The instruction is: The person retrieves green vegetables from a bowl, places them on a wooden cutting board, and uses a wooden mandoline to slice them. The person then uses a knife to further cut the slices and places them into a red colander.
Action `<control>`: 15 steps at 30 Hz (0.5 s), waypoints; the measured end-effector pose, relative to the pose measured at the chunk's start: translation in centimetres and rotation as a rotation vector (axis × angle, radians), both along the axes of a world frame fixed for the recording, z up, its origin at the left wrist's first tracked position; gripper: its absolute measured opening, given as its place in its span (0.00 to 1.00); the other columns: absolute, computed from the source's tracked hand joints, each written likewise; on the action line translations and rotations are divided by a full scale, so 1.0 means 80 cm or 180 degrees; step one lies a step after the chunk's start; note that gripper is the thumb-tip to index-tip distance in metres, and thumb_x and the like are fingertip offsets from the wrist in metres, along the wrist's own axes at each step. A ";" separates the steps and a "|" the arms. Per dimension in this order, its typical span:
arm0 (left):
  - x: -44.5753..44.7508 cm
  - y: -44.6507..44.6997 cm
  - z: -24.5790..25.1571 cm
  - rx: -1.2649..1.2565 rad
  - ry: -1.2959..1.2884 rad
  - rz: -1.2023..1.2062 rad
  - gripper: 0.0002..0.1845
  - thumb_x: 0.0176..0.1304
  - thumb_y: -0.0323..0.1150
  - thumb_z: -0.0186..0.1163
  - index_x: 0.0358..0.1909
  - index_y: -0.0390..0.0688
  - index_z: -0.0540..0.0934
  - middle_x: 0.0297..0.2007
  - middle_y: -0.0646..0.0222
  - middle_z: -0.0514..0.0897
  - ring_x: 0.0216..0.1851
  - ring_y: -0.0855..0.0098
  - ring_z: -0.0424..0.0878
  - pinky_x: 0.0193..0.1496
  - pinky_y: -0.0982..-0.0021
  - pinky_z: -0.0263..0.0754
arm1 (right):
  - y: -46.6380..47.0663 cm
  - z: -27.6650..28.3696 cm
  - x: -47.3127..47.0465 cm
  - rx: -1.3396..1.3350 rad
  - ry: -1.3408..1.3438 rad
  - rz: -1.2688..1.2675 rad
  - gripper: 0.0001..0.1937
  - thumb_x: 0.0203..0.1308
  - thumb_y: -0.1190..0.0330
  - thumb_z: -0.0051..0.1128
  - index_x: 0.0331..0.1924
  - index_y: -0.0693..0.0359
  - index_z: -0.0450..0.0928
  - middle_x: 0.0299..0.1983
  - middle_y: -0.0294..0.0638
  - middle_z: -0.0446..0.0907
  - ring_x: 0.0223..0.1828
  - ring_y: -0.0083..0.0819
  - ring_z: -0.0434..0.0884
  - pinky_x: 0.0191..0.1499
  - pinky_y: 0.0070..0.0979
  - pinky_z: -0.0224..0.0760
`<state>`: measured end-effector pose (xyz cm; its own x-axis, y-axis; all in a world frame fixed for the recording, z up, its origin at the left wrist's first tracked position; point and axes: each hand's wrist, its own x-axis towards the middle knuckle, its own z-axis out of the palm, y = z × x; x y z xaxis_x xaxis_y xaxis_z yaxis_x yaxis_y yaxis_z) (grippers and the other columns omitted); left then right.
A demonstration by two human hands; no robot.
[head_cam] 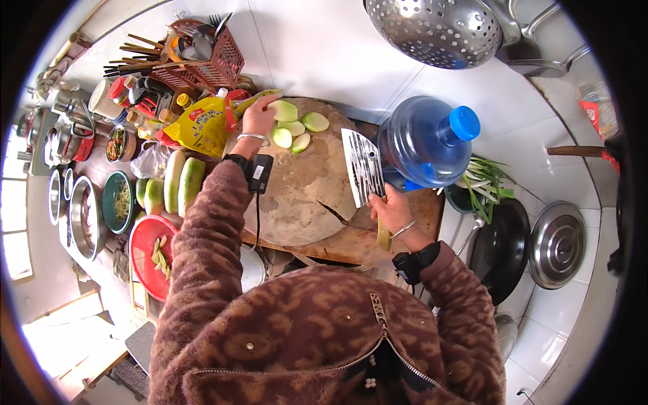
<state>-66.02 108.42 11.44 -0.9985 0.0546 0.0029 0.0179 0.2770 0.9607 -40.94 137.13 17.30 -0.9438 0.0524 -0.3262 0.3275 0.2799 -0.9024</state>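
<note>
My right hand (394, 208) grips a cleaver (362, 167) where its wooden handle meets the blade. The broad blade points up and away, wet or with smears on it, over the right side of a round, cracked wooden chopping block (304, 197). At the block's far left edge, my left hand (257, 121) has its fingers against a pale green vegetable slice (284, 111); whether it pinches the slice is unclear. Several more oval slices (315, 122) lie close by on the block. A yellow seasoning bag (200, 126) stands just left of that hand.
A large blue water jug (422, 144) stands behind the cleaver. Whole green vegetables (182, 185), a red plastic colander (147, 258) with cut pieces and a green bowl (117, 202) are at left. A wok (501, 248) and scallions (483, 182) are at right; a perforated strainer (440, 30) hangs above.
</note>
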 end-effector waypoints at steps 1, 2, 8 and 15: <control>0.001 -0.010 -0.004 0.0190 -0.0159 0.0071 0.19 0.58 0.22 0.57 0.53 0.42 0.79 0.36 0.74 0.82 0.31 0.82 0.75 0.34 0.81 0.72 | -0.001 -0.001 -0.001 0.0054 -0.0128 0.0021 0.06 0.65 0.70 0.50 0.40 0.65 0.73 0.27 0.35 0.79 0.19 0.18 0.75 0.23 0.18 0.69; 0.003 -0.016 -0.010 0.0143 -0.0262 0.0099 0.18 0.56 0.23 0.59 0.50 0.40 0.80 0.41 0.67 0.85 0.40 0.76 0.81 0.45 0.76 0.74 | -0.003 -0.001 -0.002 -0.0062 -0.0100 0.0037 0.06 0.65 0.70 0.51 0.40 0.65 0.73 0.26 0.35 0.79 0.19 0.18 0.75 0.23 0.18 0.69; 0.014 -0.008 -0.041 -0.1139 0.0185 -0.0423 0.21 0.51 0.30 0.60 0.50 0.47 0.81 0.45 0.61 0.82 0.48 0.64 0.79 0.54 0.67 0.72 | -0.022 0.004 -0.016 0.0367 -0.0189 0.0386 0.08 0.64 0.69 0.52 0.39 0.67 0.72 0.25 0.36 0.80 0.20 0.20 0.77 0.24 0.21 0.69; 0.017 0.003 -0.022 -0.2697 0.0337 -0.1524 0.31 0.49 0.36 0.59 0.60 0.54 0.72 0.57 0.57 0.73 0.59 0.51 0.68 0.62 0.60 0.64 | -0.023 0.009 -0.015 0.0201 -0.0090 0.0260 0.10 0.61 0.66 0.55 0.34 0.66 0.71 0.22 0.38 0.78 0.18 0.22 0.77 0.23 0.22 0.70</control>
